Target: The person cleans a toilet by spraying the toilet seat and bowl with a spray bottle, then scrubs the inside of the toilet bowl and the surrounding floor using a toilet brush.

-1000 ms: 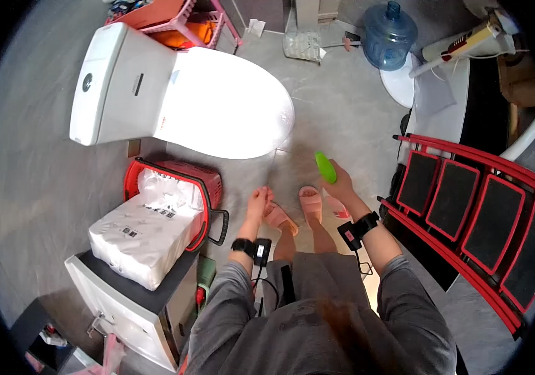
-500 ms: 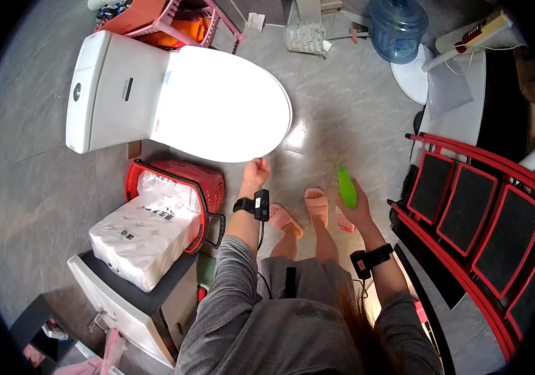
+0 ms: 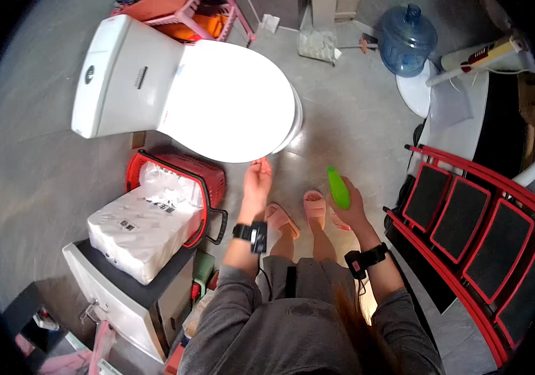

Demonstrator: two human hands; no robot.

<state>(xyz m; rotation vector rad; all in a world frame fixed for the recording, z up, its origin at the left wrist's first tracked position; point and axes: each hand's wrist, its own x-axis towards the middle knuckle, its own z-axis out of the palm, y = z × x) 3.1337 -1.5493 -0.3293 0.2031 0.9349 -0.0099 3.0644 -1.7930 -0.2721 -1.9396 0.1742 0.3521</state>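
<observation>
The white toilet lid [image 3: 230,100] is tilted up slightly, with a strip of the toilet's rim [image 3: 297,125] showing past its front edge. My left hand [image 3: 257,181] has its fingers hooked at the lid's near edge, the fingertips partly hidden by it. In my right hand [image 3: 354,206] is a bright green, tapered, smooth object [image 3: 339,189], its narrow end pointing away from me. My right fingers wrap round its thicker end; its exact kind is not clear.
On the left, a red basket [image 3: 214,181] and a white wrapped pack [image 3: 142,231] stand by a small cabinet [image 3: 114,300]. A red-framed step ladder [image 3: 461,219] is at right. A blue water jug [image 3: 408,40] stands at the back.
The lid has risen a little at its front, and the rim beneath now shows. My left hand has turned palm upward at its edge. My right hand still holds the green object.
</observation>
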